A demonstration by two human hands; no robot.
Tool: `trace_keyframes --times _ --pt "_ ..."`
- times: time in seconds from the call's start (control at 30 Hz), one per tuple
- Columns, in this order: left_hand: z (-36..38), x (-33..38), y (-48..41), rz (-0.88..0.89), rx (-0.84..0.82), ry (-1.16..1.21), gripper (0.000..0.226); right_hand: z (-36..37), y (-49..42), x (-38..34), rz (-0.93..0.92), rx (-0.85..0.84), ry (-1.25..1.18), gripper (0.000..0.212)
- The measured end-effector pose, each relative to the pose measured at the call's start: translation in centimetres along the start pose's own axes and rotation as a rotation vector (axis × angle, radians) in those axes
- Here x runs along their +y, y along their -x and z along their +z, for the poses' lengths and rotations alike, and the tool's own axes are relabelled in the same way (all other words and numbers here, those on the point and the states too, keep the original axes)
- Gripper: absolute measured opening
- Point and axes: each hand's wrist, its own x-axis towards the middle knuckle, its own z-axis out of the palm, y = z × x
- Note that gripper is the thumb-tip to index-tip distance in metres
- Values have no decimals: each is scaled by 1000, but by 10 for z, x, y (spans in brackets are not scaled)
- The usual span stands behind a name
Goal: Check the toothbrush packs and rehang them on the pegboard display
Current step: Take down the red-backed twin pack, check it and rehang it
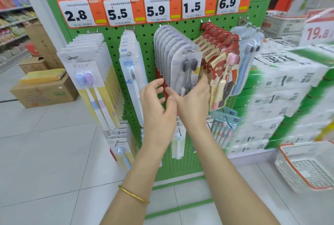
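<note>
A green pegboard carries several rows of hanging toothbrush packs. In the middle hangs a row of clear packs with black-bristled brushes. My right hand is open, and its fingers touch the lower end of the front pack in that row. My left hand hovers just left of it with relaxed, spread fingers and holds nothing. Red card packs hang to the right, with clear packs of blue brushes beyond them. A white and blue pack row and yellow packs hang to the left.
Price tags cover the top of the board. More packs hang low on the board. Cardboard boxes sit on the floor at left. Stacked green and white goods and a white basket stand at right.
</note>
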Motion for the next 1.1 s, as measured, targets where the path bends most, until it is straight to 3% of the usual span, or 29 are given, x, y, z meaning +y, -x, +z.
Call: trace_keyframes --times 0.57,0.9,1.1 --pt "-7 3 -28 56 -108 89 38 9 14 -11 39 301 119 106" --pt "-1 6 -21 49 -165 136 32 -13 29 -6 11 240 122 101" --pt "20 4 1 -70 -389 287 19 -39 50 29 -16 120 192 99"
